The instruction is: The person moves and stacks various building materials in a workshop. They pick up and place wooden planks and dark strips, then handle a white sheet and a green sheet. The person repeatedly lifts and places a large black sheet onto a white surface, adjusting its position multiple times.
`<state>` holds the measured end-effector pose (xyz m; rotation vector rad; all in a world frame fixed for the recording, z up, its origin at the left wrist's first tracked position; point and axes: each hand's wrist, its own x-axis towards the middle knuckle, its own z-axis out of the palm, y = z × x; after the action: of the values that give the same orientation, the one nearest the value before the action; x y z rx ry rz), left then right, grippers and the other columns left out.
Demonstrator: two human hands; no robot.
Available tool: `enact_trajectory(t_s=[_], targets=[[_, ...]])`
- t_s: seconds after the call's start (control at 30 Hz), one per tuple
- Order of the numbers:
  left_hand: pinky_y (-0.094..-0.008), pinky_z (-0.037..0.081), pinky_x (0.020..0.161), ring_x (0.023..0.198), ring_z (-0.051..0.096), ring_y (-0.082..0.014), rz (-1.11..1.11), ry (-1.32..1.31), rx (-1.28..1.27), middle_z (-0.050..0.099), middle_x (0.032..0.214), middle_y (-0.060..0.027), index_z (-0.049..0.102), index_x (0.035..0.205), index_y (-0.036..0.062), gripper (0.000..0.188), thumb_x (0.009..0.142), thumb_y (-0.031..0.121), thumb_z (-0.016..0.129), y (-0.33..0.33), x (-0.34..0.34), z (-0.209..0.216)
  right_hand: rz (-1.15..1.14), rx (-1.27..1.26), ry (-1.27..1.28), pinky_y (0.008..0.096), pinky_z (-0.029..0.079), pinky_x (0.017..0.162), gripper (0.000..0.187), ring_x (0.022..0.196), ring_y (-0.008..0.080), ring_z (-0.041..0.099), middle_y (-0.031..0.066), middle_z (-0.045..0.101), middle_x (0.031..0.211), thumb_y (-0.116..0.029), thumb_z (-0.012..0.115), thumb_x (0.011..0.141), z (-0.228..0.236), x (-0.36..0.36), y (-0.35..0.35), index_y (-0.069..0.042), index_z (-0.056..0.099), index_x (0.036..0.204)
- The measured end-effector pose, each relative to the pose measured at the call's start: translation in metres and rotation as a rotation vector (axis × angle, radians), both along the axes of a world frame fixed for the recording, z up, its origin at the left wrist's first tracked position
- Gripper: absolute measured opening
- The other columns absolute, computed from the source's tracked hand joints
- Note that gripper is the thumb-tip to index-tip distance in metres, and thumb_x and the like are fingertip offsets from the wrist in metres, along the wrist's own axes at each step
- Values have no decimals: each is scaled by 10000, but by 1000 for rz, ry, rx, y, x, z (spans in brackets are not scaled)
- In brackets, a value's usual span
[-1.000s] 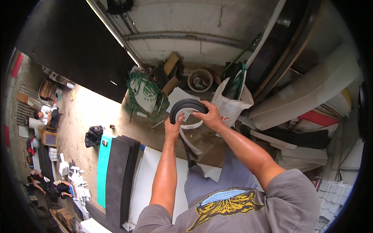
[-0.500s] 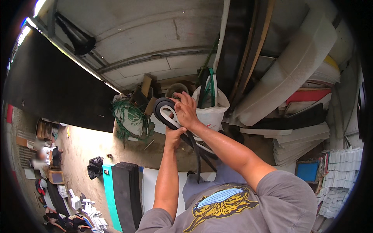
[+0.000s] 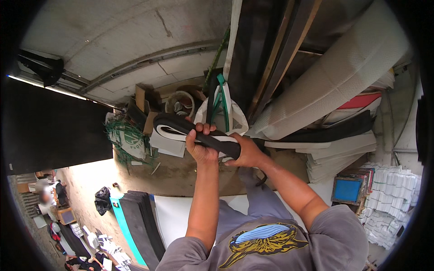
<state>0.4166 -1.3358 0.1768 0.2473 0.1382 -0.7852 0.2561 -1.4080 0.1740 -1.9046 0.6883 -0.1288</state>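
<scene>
A bundle of black and white foam-like strips (image 3: 174,123) is folded into a long loop in front of my body, its rounded end toward the left. My left hand (image 3: 202,147) is wrapped round the middle of the bundle, fingers curled over its top. At the bundle's right end, my right hand (image 3: 246,152) grips the strips between thumb and fingers. A short dark curved end (image 3: 261,177) hangs below my right hand. Just beyond the hands stands a white sack (image 3: 239,121) with green straps, partly hidden by the bundle.
A green net-wrapped sack (image 3: 134,141) and a round bucket (image 3: 180,103) stand beyond to the left. A large white foam roll (image 3: 325,86) leans at the right above stacked white sheets (image 3: 343,156). Black sheets (image 3: 139,221) lie lower left. Other people work at far left.
The strips have gone from a loop with long hanging tails to a compact, flatter bundle. My right hand has moved from the loop's top to the bundle's right end. The view has shifted right.
</scene>
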Motion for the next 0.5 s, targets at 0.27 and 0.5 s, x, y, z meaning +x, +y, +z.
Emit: enact_trajectory(t_s=[0.27, 0.5], targets=[[-453, 478, 990, 1004, 642, -294, -268, 41, 490, 697, 1129, -117, 609, 1348, 131, 598, 857, 394, 829, -54, 20, -87, -2, -149, 388, 466, 558, 892, 689, 1003, 404, 723, 231, 735, 1002, -164, 786, 680, -28, -4, -107, -84, 577, 1332], [-529, 512, 912, 1069, 672, -384, -245, -1208, 2273, 730, 1135, -164, 702, 1176, 42, 451, 910, 401, 764, 13, 58, -190, 414, -522, 766, 510, 581, 779, 393, 889, 387, 740, 204, 741, 953, -119, 690, 805, -56, 51, -177, -44, 638, 1187]])
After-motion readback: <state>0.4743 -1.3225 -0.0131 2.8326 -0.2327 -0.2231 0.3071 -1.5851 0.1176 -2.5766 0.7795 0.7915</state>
